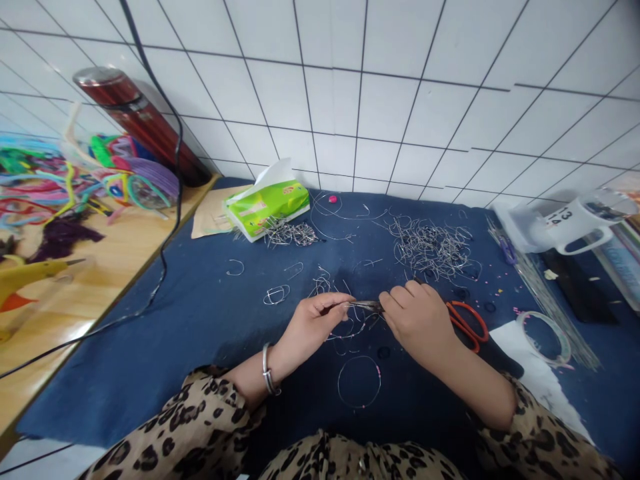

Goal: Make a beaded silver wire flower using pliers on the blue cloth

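My left hand [313, 325] pinches a thin silver wire [350, 328] over the dark blue cloth [210, 333]. My right hand [417, 317] is closed round small pliers [367, 306] whose jaws meet the wire at my left fingertips. Red-handled scissors [467, 323] lie just right of my right hand. A wire ring with pink beads [359, 381] lies on the cloth below both hands. A big pile of bent wire pieces [433, 247] sits beyond my right hand.
A green tissue pack [267, 207] and a smaller wire heap [290, 233] lie at the back. A red flask [145, 123], coloured pipe cleaners [65, 177] and a black cable [165, 247] occupy the wooden table on the left. A white mug [583, 220] stands right.
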